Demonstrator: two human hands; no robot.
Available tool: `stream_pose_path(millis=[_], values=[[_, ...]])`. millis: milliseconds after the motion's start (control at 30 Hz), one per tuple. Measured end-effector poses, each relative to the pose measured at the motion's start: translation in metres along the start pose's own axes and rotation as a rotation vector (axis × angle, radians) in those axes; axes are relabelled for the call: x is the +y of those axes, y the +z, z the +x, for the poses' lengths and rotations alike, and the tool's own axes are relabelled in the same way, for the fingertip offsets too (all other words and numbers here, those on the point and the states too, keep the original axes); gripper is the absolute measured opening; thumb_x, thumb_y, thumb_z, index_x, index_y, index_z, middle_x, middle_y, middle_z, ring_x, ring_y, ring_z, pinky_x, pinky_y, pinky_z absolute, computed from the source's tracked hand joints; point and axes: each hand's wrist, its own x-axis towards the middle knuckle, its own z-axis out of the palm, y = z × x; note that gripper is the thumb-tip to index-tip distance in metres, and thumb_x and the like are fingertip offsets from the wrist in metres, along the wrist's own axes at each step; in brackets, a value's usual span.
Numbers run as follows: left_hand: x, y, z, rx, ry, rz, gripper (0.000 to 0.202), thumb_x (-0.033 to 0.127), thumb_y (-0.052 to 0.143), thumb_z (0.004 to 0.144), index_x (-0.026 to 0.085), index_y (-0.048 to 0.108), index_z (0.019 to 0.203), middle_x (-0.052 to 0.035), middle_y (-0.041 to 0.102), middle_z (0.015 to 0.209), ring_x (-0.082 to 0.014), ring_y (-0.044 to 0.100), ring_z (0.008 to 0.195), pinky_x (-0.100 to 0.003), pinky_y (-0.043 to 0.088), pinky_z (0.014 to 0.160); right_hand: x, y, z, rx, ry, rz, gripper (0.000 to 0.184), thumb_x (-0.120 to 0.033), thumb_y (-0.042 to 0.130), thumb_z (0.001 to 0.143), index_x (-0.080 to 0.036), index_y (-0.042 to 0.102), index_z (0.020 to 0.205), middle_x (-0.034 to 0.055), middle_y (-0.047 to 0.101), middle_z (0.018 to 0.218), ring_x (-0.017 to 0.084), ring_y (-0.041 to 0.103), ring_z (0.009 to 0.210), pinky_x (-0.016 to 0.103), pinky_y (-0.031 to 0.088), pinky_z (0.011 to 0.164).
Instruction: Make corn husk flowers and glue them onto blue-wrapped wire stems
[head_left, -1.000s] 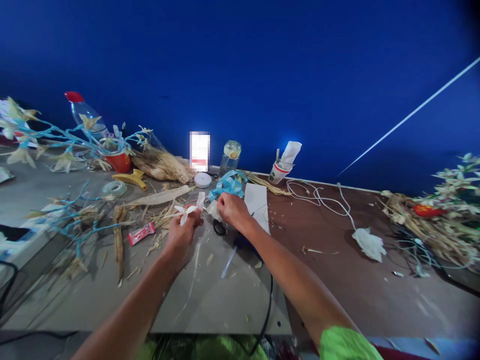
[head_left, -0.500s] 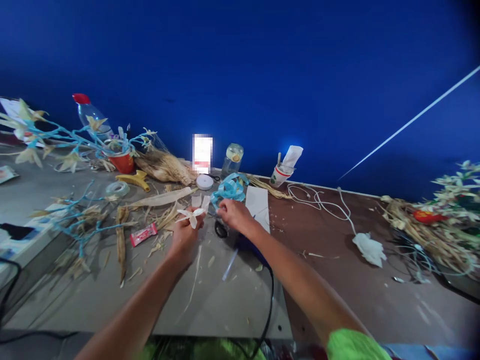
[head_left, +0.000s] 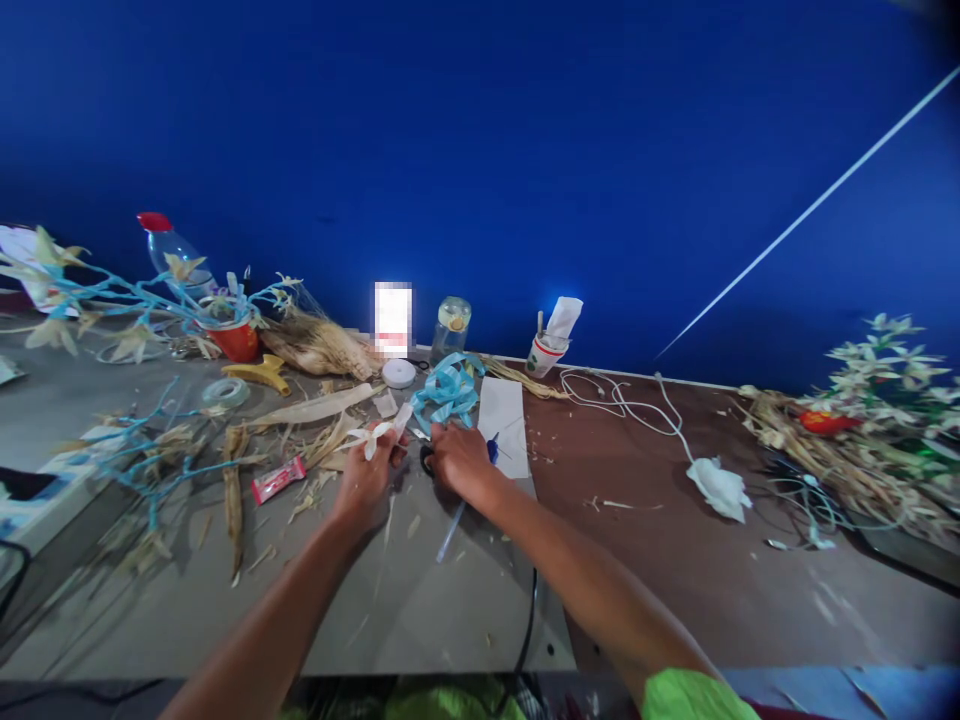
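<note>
My left hand [head_left: 367, 475] is closed on a pale flower [head_left: 369, 438] with narrow petals, which looks made of dried husk. A whitish strip [head_left: 403, 418] stands up from the same fingers. Close by on the right, my right hand [head_left: 459, 458] has its fingers around the black handles of a pair of scissors [head_left: 427, 458]. The blades show only in part, towards the left hand. A loose heap of light blue ribbon [head_left: 450, 388] lies just beyond the right hand. A white ribbon roll [head_left: 398, 373] sits behind the left hand.
Husk strips [head_left: 315, 405], a red-and-white wrapper [head_left: 278, 479] and blue-wrapped stems [head_left: 154, 470] lie on the left. A glass jar [head_left: 452, 325], a paper cup [head_left: 545, 354] and a red pot [head_left: 234, 340] stand along the wall. A white cable [head_left: 667, 430] runs right.
My right hand has come down and towards me from beside the blue ribbon and taken hold of the scissors that lay on the table. The left hand still holds the flower.
</note>
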Motion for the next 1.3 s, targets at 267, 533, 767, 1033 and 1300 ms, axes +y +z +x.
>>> stream_pose_path(millis=[267,533,767,1033,1300], values=[[0.000,-0.002,0.001,-0.036,-0.093,-0.077,0.038,0.054,0.055,0.076,0.016,0.062,0.074,0.0014,0.052,0.055,-0.0098,0.043,0.048,-0.022,0.039,0.050,0.017,0.001,0.002,0.022,0.104,0.357,0.030,-0.032,0.057,0.078,-0.018,0.059,0.104,0.0068,0.068,0.093,0.019,0.063,0.086,0.026,0.041,0.069],[-0.004,-0.002,0.005,-0.033,-0.190,-0.195,0.042,0.052,0.064,0.071,0.013,0.064,0.086,0.0012,0.055,0.056,-0.0115,0.052,0.057,-0.023,0.044,0.058,0.022,0.003,0.003,-0.121,0.171,1.353,0.018,-0.024,0.064,0.070,-0.016,0.064,0.086,-0.0019,0.064,0.066,0.011,0.057,0.061,0.022,0.043,0.059],[0.007,0.005,0.000,-0.119,-0.293,-0.330,0.037,0.050,0.068,0.067,0.014,0.062,0.076,0.0050,0.046,0.048,-0.0097,0.047,0.045,-0.022,0.041,0.047,0.001,0.011,-0.006,-0.272,0.169,1.656,0.026,-0.022,0.072,0.060,-0.017,0.062,0.084,-0.0044,0.063,0.057,0.007,0.051,0.047,0.016,0.033,0.043],[0.007,0.001,0.001,-0.071,-0.195,0.026,0.036,0.048,0.062,0.069,0.017,0.054,0.054,0.0014,0.048,0.045,-0.0101,0.041,0.041,-0.022,0.031,0.040,0.008,-0.007,-0.005,-0.210,0.160,1.747,0.037,-0.037,0.077,0.054,-0.016,0.060,0.080,-0.0065,0.055,0.053,0.006,0.048,0.046,0.016,0.031,0.043],[-0.007,0.001,0.007,-0.180,-0.123,0.125,0.020,0.032,0.066,0.064,0.017,0.055,0.056,0.0011,0.050,0.052,-0.0095,0.039,0.045,-0.021,0.028,0.043,0.021,-0.005,0.003,0.137,0.117,1.723,0.046,-0.029,0.075,0.053,-0.020,0.051,0.092,-0.0045,0.061,0.071,0.009,0.055,0.060,0.020,0.040,0.056]])
